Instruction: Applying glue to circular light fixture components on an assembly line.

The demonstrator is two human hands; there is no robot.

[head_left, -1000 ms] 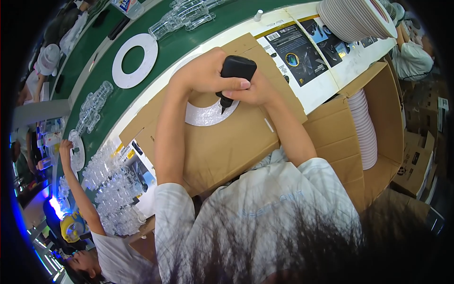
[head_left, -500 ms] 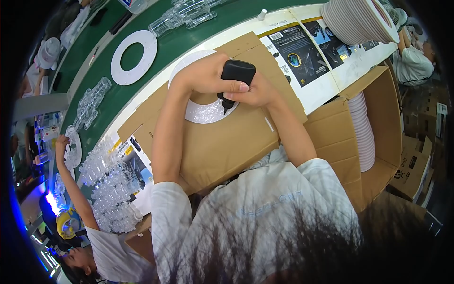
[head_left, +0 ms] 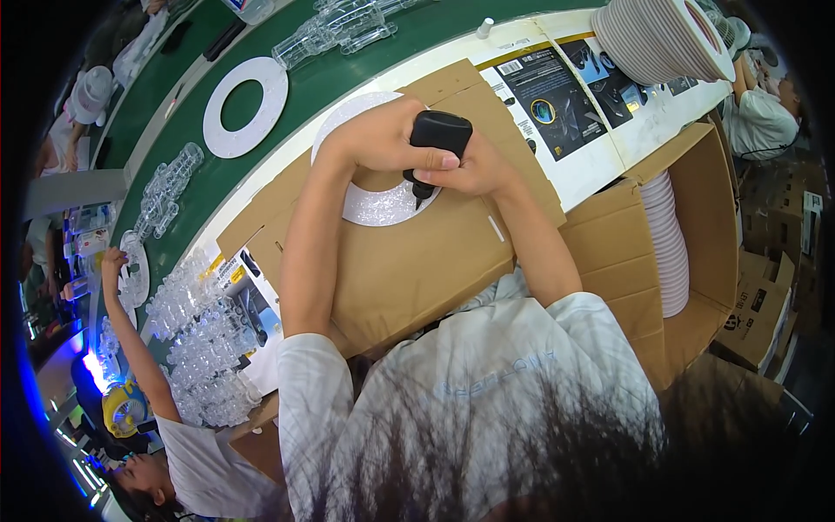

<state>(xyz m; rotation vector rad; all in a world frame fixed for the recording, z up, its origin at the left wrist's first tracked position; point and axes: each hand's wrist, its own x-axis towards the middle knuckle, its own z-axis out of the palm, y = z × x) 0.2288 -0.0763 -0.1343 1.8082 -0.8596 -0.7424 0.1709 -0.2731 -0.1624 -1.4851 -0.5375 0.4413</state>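
1. Closest in, the person's pale grey fabric shirt (head_left: 496,374) fills the lower middle, and both bare forearms reach up over a broad brown cardboard sheet (head_left: 409,270).
2. And here's the action: the left hand (head_left: 378,139) and the right hand (head_left: 477,167) meet over that sheet, each grip closed around a black, blocky handheld tool (head_left: 440,130), thumbs nearly together!
3. The tool's narrow dark tip points down at the right side of a flat, speckled white ring (head_left: 378,210), which lies on the cardboard, partly covered by the left hand; whether the tip touches, I can't tell.
4. Over to the right, an open brown cardboard box (head_left: 609,270) holds a column of stacked white rings (head_left: 665,248).
5. Out left, clear moulded plastic pieces (head_left: 204,348) crowd together beside the cardboard.
6. Beyond, on the white counter (head_left: 435,56), dark printed panels (head_left: 548,100) lie near a sideways stack of white rings (head_left: 652,43).
7. Farther across, the long green surface (head_left: 291,122) carries a loose flat white ring (head_left: 235,144), and a co-worker's hand (head_left: 113,261) reaches in from the left.
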